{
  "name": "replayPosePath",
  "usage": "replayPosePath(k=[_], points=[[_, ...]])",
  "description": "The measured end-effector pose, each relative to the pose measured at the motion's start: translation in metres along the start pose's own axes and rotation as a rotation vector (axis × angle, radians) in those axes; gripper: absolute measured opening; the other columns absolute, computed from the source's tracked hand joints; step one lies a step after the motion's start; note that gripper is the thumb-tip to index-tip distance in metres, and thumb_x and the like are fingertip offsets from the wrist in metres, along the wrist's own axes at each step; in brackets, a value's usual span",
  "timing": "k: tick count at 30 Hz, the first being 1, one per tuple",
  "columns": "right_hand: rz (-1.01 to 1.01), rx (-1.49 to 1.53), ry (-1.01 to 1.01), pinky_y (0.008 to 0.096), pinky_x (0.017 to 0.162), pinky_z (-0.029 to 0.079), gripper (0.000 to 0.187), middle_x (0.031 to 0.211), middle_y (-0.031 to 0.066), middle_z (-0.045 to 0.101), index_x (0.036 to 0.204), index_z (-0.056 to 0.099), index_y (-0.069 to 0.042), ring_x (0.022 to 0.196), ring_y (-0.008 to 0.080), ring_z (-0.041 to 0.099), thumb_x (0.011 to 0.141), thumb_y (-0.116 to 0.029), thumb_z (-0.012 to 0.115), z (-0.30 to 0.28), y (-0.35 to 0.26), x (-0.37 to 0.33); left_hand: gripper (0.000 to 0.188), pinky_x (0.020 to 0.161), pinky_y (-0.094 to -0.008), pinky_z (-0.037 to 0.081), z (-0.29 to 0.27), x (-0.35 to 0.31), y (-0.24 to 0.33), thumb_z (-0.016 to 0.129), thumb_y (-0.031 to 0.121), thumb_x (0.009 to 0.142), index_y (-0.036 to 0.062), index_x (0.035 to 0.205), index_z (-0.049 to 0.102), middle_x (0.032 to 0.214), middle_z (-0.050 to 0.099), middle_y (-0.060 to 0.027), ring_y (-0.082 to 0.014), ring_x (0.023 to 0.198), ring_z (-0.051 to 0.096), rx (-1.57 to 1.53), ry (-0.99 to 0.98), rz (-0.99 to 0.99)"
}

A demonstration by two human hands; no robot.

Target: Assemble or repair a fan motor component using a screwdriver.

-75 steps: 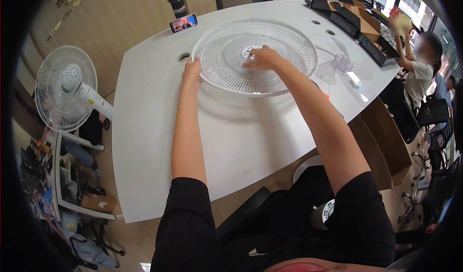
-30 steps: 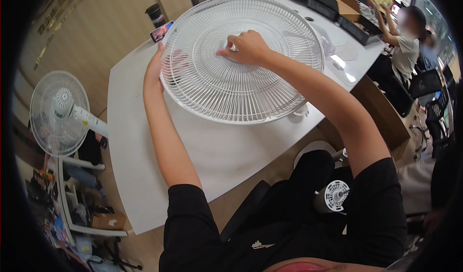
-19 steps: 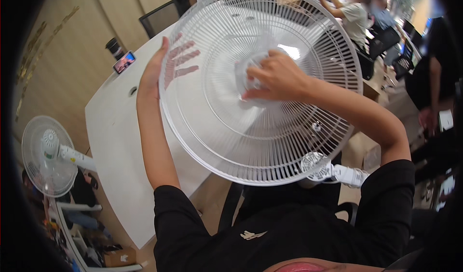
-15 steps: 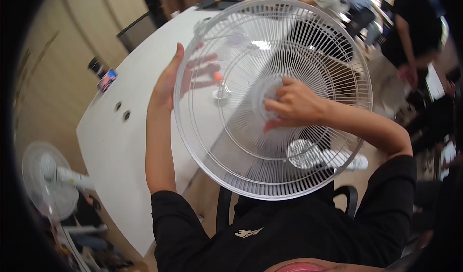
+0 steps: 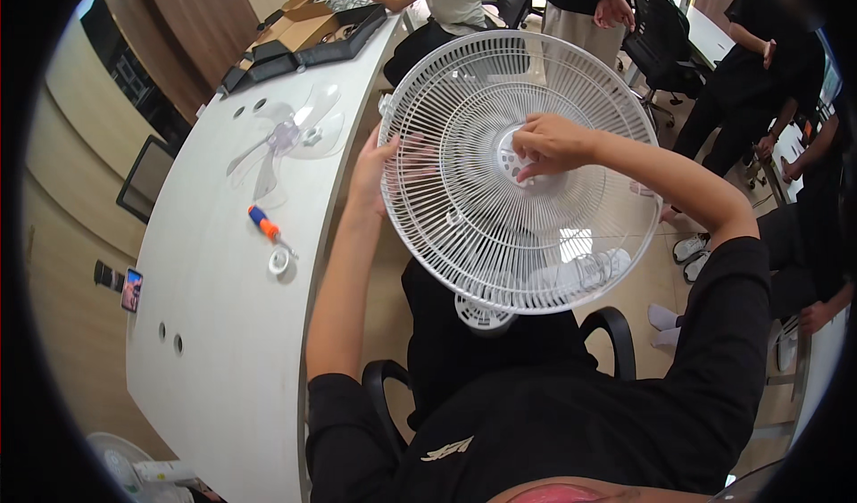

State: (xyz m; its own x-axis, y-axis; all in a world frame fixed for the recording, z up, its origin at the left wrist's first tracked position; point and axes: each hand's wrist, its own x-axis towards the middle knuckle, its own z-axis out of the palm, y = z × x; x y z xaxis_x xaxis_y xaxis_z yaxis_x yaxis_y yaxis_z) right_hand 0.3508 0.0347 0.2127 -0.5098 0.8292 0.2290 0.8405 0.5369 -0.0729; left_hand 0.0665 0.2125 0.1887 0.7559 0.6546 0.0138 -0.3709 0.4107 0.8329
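Both hands gripped the round white wire fan guard (image 5: 522,173) above the lap: left hand (image 5: 375,168) on its rim, right hand (image 5: 549,141) pinching its hub. A loosened grip could drop it beside the white desk (image 5: 214,324).

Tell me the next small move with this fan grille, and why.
Probably lower the white fan grille onto the motor part showing below its lower rim. The grille hangs in the air over the lap, clear of the white table. The left hand grips its left rim and the right hand pinches the centre hub, so both hands can steer it down.
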Motion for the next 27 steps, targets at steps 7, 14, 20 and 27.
replayPosePath(k=[7,14,20,27], points=[[0.117,-0.26,-0.139,0.0421,0.079,0.047,0.046,0.07,0.0091,0.063,0.091,0.056,-0.008,0.079,0.0287,0.064,0.101,-0.052,0.052,0.044,0.136,0.036,0.06,0.077,-0.0492,0.065,-0.018,0.096,-0.093,0.043,0.011,0.106,0.0215,0.16,0.021,0.122,0.06,-0.0152,-0.0311,0.101,0.068,-0.111,0.263,0.126],[0.18,-0.295,-0.198,0.043,0.084,0.047,0.048,0.073,0.0108,0.067,0.083,0.06,-0.008,0.089,0.0276,0.066,0.101,-0.052,0.049,0.133,0.211,0.066,0.06,0.079,-0.0423,0.062,-0.036,0.129,-0.158,0.043,0.01,0.106,0.0231,0.161,0.022,0.134,0.055,-0.0129,-0.028,0.108,0.065,-0.151,0.523,0.179],[0.179,-0.251,-0.191,0.0426,0.085,0.048,0.042,0.076,0.0098,0.069,0.083,0.062,-0.009,0.091,0.0271,0.066,0.1,-0.047,0.055,0.175,0.229,0.064,0.059,0.076,-0.0447,0.064,-0.042,0.144,-0.196,0.043,0.005,0.104,0.022,0.159,0.026,0.136,0.055,-0.0133,-0.029,0.106,0.067,-0.228,0.702,0.155],[0.473,0.138,0.312,0.0431,0.077,0.052,0.027,0.086,0.0109,0.071,0.088,0.07,-0.006,0.086,0.0283,0.068,0.091,-0.033,0.069,0.208,0.161,0.099,0.065,0.088,-0.048,0.059,-0.069,0.148,-0.226,0.04,0.005,0.104,0.0239,0.16,0.016,0.151,0.041,-0.0124,-0.0287,0.123,0.057,-0.228,0.778,0.128]])
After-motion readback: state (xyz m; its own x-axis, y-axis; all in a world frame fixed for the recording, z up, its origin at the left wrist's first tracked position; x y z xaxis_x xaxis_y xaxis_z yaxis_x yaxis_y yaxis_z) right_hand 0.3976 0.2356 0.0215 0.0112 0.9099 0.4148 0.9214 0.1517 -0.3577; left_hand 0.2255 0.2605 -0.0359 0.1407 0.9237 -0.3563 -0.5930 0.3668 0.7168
